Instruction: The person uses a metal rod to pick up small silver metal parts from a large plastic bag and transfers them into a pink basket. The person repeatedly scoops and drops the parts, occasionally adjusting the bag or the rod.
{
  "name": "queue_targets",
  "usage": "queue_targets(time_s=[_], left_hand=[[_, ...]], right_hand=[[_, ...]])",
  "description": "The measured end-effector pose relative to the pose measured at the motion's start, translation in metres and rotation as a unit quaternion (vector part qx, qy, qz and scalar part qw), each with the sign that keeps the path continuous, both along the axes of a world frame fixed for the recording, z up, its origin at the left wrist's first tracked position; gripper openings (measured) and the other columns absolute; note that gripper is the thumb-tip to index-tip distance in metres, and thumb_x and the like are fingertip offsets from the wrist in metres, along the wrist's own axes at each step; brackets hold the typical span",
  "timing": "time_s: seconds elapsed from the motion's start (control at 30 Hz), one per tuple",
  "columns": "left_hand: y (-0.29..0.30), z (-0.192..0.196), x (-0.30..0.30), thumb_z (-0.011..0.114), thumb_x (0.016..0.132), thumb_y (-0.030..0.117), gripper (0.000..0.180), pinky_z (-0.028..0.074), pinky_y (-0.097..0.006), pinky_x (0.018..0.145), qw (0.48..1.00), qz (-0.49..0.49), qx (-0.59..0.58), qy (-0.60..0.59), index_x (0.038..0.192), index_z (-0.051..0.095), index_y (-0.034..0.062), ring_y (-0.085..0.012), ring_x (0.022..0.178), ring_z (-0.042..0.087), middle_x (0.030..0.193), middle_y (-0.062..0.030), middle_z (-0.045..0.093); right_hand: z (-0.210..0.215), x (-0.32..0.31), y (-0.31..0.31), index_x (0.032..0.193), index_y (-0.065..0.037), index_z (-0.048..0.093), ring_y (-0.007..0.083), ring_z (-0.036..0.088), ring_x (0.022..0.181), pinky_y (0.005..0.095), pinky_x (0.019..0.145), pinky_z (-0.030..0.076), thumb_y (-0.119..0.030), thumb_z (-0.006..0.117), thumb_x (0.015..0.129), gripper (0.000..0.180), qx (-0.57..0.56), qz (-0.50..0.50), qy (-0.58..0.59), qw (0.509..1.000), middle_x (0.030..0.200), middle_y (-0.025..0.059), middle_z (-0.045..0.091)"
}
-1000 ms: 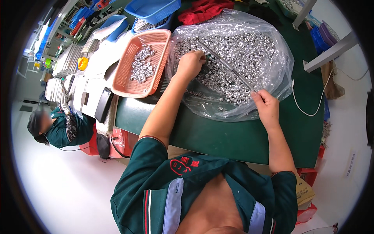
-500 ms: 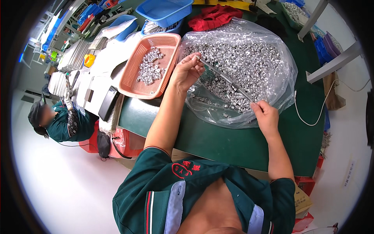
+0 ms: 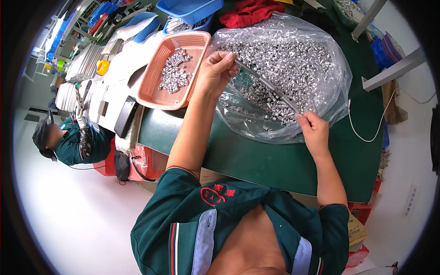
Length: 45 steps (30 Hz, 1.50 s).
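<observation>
My left hand (image 3: 214,74) pinches the upper left end of a slim grey metal rod (image 3: 262,80). Thumb and fingers of my right hand (image 3: 313,132) close on its lower right end. The rod slants down to the right, with a thicker sleeve-like stretch and a darker spot along it; I cannot make out whether small rings are threaded on it. Under it spreads a large clear plastic bag (image 3: 340,91), opened out and full of small silvery metal rings (image 3: 306,62). A salmon-coloured perforated basket (image 3: 149,87) beside my left hand holds more of these small metal pieces (image 3: 175,73).
Blue baskets (image 3: 190,13) and a red cloth (image 3: 250,13) lie beyond on the green table (image 3: 256,160). A black case (image 3: 126,117) and stacked pale sheets sit left, near a co-worker (image 3: 75,142). A white cable (image 3: 355,130) and grey metal posts (image 3: 394,71) stand right.
The view has shifted a little, so the table things sit slightly higher and further left. Both hands keep hold of the rod, which keeps nearly the same slant.
</observation>
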<state>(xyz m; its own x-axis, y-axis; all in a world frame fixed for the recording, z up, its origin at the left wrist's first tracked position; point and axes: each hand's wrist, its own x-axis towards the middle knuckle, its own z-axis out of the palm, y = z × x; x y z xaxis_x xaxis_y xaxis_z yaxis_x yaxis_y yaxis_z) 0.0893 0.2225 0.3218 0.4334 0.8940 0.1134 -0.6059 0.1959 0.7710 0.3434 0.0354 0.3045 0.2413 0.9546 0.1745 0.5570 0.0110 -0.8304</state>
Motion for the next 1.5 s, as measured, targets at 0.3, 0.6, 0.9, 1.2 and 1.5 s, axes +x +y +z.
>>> queue_targets(time_s=[0.3, 0.6, 0.9, 1.2, 1.5], left_hand=[[0.003, 0.002, -0.002, 0.067, 0.087, 0.012, 0.011, 0.044, -0.029, 0.068, 0.998, 0.015, 0.058, 0.026, 0.092, 0.064, 0.0028, -0.0138, 0.07, 0.054, 0.083, -0.0058, 0.063], [0.001, 0.002, 0.001, 0.067, 0.086, 0.012, 0.01, 0.043, -0.029, 0.065, 0.998, 0.008, 0.061, -0.035, 0.088, 0.061, 0.0038, -0.0139, 0.066, 0.052, 0.076, -0.0056, 0.06], [-0.04, -0.009, 0.044, 0.073, 0.082, 0.017, 0.02, 0.045, -0.026, 0.063, 0.983, -0.035, -0.006, 0.181, 0.087, 0.06, 0.0028, -0.0111, 0.065, 0.056, 0.073, -0.0026, 0.06], [0.018, -0.03, 0.003, 0.067, 0.083, 0.018, 0.025, 0.049, -0.03, 0.07, 0.845, 0.214, 0.165, 0.462, 0.101, 0.067, -0.0007, -0.0175, 0.076, 0.064, 0.084, -0.0081, 0.068], [0.031, -0.048, 0.012, 0.07, 0.077, 0.023, 0.022, 0.048, -0.043, 0.076, 0.608, 0.204, 0.331, 0.692, 0.086, 0.067, 0.003, -0.0356, 0.083, 0.063, 0.085, -0.0172, 0.066]], right_hand=[[0.003, -0.002, -0.001, 0.067, -0.003, 0.054, 0.0039, 0.031, 0.056, 0.0246, 0.05, 0.027, -0.03, 0.062, 0.092, 0.037, -0.072, 0.012, 0.059, 0.996, 0.057, -0.0073, 0.037], [0.002, 0.001, 0.001, 0.066, -0.004, 0.053, 0.0052, 0.035, 0.051, 0.0263, 0.047, 0.028, -0.032, 0.061, 0.092, 0.039, -0.185, 0.077, 0.231, 0.952, 0.054, -0.0057, 0.04], [-0.004, -0.003, 0.002, 0.068, -0.001, 0.049, 0.0083, 0.033, 0.051, 0.0313, 0.046, 0.031, -0.028, 0.064, 0.091, 0.038, -0.023, -0.011, 0.009, 1.0, 0.052, 0.0027, 0.036], [-0.001, 0.003, 0.004, 0.068, 0.001, 0.047, 0.0077, 0.031, 0.055, 0.0288, 0.048, 0.031, -0.026, 0.065, 0.09, 0.039, -0.057, -0.017, 0.074, 0.995, 0.053, 0.0013, 0.038], [-0.001, 0.003, 0.004, 0.071, 0.0, 0.053, 0.0071, 0.033, 0.054, 0.0287, 0.049, 0.031, -0.027, 0.065, 0.09, 0.036, -0.065, -0.018, 0.078, 0.995, 0.052, 0.0003, 0.04]])
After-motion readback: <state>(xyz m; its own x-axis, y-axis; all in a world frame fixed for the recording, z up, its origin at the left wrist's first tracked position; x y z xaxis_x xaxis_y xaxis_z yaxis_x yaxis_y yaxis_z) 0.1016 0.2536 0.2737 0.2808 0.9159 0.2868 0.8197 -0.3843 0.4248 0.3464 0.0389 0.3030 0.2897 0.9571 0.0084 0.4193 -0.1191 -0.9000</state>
